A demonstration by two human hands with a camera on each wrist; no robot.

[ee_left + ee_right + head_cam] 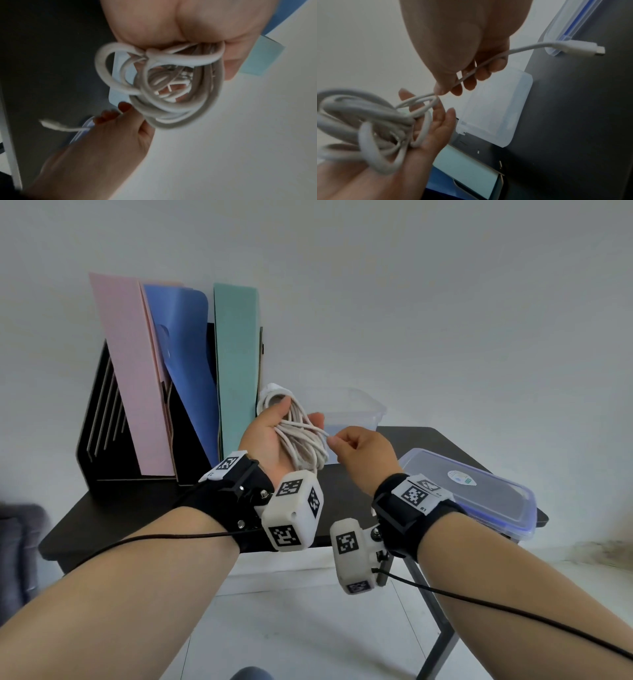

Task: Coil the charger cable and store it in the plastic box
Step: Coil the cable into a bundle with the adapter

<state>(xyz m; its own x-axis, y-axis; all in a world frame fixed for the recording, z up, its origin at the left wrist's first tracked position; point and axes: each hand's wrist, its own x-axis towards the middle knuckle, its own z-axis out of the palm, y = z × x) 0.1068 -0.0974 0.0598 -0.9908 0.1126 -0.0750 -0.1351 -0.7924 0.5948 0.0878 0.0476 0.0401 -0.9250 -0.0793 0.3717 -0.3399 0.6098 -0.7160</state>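
Right now the white charger cable (301,440) is gathered into a loose, uneven bundle of loops lying across the palm of the left hand (270,436), held up above the dark table (137,508); the thumb presses over the top of the loops, and the fingers look fairly straight behind them. The right hand (363,457) pinches the free tail between thumb and forefinger just beside the bundle, and in the right wrist view the tail runs on through its curled fingers to the connector plug (583,49), which sticks out loose.

To finish the step well, the tail probably wants wrapping snugly round the middle of the loops, with the plug tucked under a turn so the coil cannot spring open. Keeping the thumb clamped while the right hand circles should stop loops slipping off the palm. The loops look of unequal size, so evening them first would likely help the coil fit.

Just beyond the hands stands the clear plastic box (356,409), open, at the far side of the table. Its blue-rimmed lid (479,494) lies on the near right, carrying a round sticker (461,477) whose print is too small to read. On the left a black file rack (102,422) holds pink, blue and green folders, with no legible writing
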